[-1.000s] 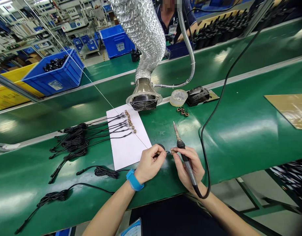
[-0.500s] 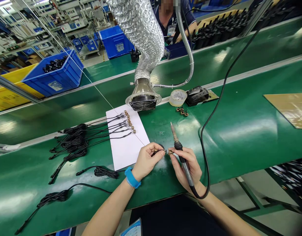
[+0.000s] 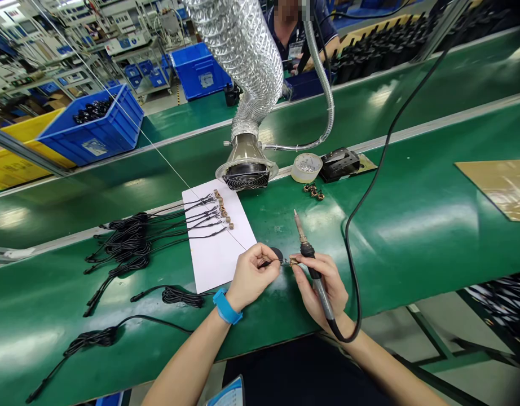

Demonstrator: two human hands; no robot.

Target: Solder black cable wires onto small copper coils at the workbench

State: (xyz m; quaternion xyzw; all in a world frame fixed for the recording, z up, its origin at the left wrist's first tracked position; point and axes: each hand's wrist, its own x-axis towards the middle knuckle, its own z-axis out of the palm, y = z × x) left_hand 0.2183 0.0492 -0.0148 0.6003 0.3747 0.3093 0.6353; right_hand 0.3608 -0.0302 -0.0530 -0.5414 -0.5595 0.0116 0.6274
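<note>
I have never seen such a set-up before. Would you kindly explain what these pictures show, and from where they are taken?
There is no robot here. Every picture comes from one camera worn on a person's head, looking forward and down. The bare left hand, with a bright blue wristband, pinches a thin dark wire. The bare right hand holds a grey-and-black soldering iron and a small copper-coloured coil. On the shiny green bench, several long black cables reach onto a flat white sheet, their ends near small copper-coloured parts. A wide silvery ribbed duct hangs above.

Elec. assy workshop: green bench [image 3: 412,248] w/ soldering iron [image 3: 320,287], foil duct [image 3: 258,62], blue bins [image 3: 110,135]
</note>
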